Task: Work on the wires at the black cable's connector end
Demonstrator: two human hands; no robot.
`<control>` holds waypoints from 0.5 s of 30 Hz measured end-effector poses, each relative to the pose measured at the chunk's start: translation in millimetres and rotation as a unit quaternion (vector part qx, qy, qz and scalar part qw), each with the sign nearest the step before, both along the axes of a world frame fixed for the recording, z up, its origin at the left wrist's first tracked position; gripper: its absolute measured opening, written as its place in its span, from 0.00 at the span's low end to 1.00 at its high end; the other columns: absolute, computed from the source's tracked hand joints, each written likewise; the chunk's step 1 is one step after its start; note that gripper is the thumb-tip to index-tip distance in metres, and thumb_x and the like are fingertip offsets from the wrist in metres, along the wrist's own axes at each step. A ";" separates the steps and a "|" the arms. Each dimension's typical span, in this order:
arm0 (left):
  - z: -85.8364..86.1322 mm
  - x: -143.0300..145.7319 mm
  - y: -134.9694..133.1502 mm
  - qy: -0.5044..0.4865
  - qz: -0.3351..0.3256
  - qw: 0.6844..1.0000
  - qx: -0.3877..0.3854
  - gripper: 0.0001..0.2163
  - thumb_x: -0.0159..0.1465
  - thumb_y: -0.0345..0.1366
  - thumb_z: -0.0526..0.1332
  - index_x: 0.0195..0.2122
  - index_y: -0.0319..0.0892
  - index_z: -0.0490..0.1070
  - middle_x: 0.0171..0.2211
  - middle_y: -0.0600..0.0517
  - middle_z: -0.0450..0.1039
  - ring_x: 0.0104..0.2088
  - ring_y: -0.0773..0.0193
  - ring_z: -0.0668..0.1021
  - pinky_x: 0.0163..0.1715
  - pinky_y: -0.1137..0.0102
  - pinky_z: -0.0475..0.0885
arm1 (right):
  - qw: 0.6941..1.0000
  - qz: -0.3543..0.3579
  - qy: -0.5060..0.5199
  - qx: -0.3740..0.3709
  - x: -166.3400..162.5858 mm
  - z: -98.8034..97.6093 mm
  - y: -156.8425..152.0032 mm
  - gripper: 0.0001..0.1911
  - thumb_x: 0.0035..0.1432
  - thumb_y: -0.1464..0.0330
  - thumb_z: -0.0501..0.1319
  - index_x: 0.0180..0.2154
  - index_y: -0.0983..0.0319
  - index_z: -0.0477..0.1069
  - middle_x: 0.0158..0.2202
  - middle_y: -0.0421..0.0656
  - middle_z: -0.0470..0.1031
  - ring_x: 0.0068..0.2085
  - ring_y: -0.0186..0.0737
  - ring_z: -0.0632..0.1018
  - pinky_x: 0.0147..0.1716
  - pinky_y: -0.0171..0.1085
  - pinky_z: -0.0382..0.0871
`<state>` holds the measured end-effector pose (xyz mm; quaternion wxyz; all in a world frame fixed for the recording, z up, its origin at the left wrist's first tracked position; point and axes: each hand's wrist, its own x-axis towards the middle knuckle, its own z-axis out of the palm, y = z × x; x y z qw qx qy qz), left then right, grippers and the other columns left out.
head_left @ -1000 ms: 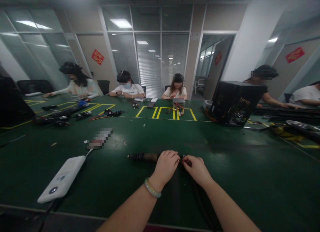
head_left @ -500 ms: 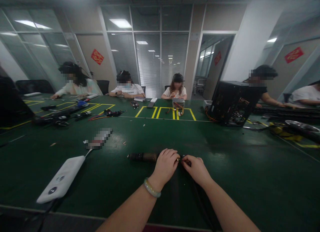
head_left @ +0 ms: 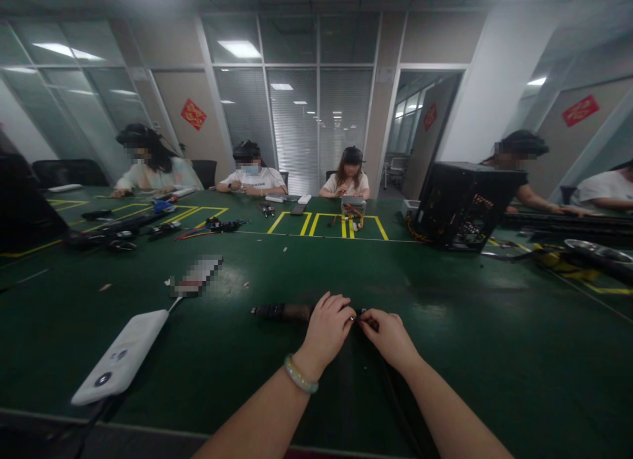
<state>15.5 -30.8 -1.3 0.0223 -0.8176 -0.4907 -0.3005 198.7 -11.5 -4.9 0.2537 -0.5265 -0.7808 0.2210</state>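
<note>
My left hand point(head_left: 327, 327) is curled over the right end of a dark cylindrical part point(head_left: 281, 311) that lies on the green table point(head_left: 494, 353); a pale bead bracelet sits on its wrist. My right hand point(head_left: 390, 335) is just beside it, its fingers pinched on a small dark piece point(head_left: 366, 317) where the two hands meet. What that piece is stays too small to tell. A dark cable point(head_left: 346, 386) runs from the hands toward me between my forearms.
A white flat device point(head_left: 121, 357) with a cord lies near the front left. An open black computer case point(head_left: 462, 205) stands at the back right. Several people sit around the far side and right, with tools, cables and yellow floor-tape marks point(head_left: 326, 223) before them.
Both hands stay at the same spot; the fingers shift only slightly. The view has tilted a little.
</note>
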 end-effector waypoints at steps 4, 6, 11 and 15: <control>0.1 0.6 -1.0 -0.011 0.005 1.000 0.001 0.07 0.64 0.30 0.60 0.42 0.46 0.72 0.50 0.51 0.71 0.56 0.57 0.69 0.63 0.52 0.54 | 1.000 -0.001 0.005 0.000 0.6 -1.9 0.4 0.08 0.59 0.66 0.58 0.37 0.56 0.76 0.34 0.38 0.80 0.36 0.42 0.79 0.49 0.43 0.62; -0.2 0.6 -1.0 -0.012 0.010 1.000 -0.003 0.07 0.63 0.31 0.61 0.42 0.46 0.72 0.51 0.52 0.71 0.56 0.58 0.69 0.64 0.54 0.53 | 1.000 0.001 0.010 0.008 1.1 -3.5 0.9 0.07 0.59 0.66 0.58 0.37 0.55 0.76 0.34 0.37 0.80 0.36 0.41 0.79 0.49 0.42 0.62; -1.5 0.3 -0.1 -0.007 0.009 1.000 -0.005 0.08 0.63 0.28 0.60 0.40 0.47 0.73 0.51 0.52 0.71 0.57 0.59 0.69 0.64 0.54 0.53 | 1.000 0.003 0.014 0.015 1.1 -5.8 2.2 0.07 0.59 0.66 0.58 0.36 0.55 0.76 0.32 0.36 0.79 0.35 0.40 0.79 0.46 0.40 0.64; 0.2 1.1 -1.4 -0.018 0.002 1.000 -0.001 0.10 0.62 0.27 0.60 0.42 0.46 0.72 0.51 0.51 0.71 0.56 0.57 0.69 0.63 0.52 0.53 | 1.000 0.000 0.009 0.015 0.6 -4.5 2.1 0.07 0.59 0.66 0.58 0.36 0.55 0.75 0.32 0.36 0.79 0.35 0.40 0.79 0.46 0.40 0.64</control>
